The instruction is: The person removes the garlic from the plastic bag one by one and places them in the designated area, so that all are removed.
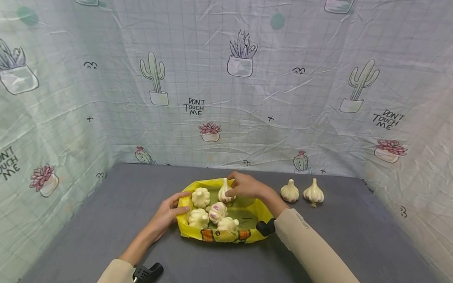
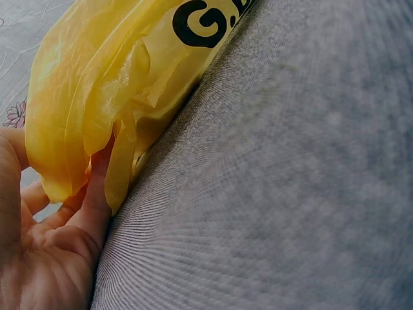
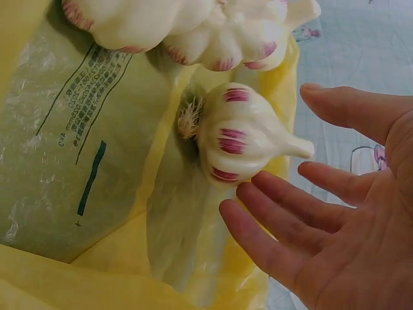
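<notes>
Find the garlic bulb point(image 1: 224, 192) inside the yellow bag point(image 1: 186, 231), close to its far edge, with the right hand point(image 1: 246, 186) just beside it; note thumb and fingers point(image 3: 261, 237) spread, with contact at the fingertips impossible to confirm. Record the left hand point(image 1: 168, 212) as pinching the bag's left edge between thumb and fingers. Count four other bulbs point(image 1: 198, 218) toward the left and near edges of the bag. List also two loose bulbs point(image 1: 289, 191) to the right, on the grey worktop point(image 1: 239, 270) near its far edge
</notes>
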The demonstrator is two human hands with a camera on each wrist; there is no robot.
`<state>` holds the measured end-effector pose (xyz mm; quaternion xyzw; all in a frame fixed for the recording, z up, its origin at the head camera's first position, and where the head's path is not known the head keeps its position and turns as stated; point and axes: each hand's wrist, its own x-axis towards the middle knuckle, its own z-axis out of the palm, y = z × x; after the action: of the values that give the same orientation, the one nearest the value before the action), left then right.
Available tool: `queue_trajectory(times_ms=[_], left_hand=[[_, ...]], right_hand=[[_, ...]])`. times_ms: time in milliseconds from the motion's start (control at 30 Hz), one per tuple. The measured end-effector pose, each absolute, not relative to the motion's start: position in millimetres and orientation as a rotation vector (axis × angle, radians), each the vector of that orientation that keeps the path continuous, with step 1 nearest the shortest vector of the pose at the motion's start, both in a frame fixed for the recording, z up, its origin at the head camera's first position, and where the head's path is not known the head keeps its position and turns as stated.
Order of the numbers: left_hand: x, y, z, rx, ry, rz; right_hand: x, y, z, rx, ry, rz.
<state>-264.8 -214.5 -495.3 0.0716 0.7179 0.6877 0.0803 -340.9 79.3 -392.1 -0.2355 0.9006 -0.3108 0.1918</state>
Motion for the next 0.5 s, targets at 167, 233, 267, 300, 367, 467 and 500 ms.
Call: queue_trajectory(times_ms=[167, 233, 267, 300, 367, 467, 500], left_hand=[[-265.3, -214.8, -495.7, 0.227, 2.147, 2.055], [-265.4, -215.0, -496.0, 0.226, 2.15, 2.052], [-265.4, -215.2, -496.2, 0.228, 2.153, 2.051], [-265.3, -215.3, -496.1, 0.226, 2.158, 2.049], [-264.8, -215.6, -495.9, 0.223, 2.166, 2.043], [-264.5, -215.9, -495.8, 0.223, 2.169, 2.038], [-264.4, -216.0, -495.7, 0.224, 2.168, 2.038]], right_hand=[[-341.6, 77.1, -392.6, -0.651, 2.528, -0.874], [-342.2, 76.2, -392.5, -0.654, 2.521, -0.872], [-342.7, 75.7, -392.5, -0.655, 2.517, -0.868], [-343.2, 75.2, -392.6, -0.66, 2.515, -0.861], [-344.1, 74.3, -392.7, -0.666, 2.512, -0.842], [-344.5, 72.9, -392.5, -0.664, 2.512, -0.813], [-344.5, 72.5, -392.4, -0.665, 2.512, -0.806]])
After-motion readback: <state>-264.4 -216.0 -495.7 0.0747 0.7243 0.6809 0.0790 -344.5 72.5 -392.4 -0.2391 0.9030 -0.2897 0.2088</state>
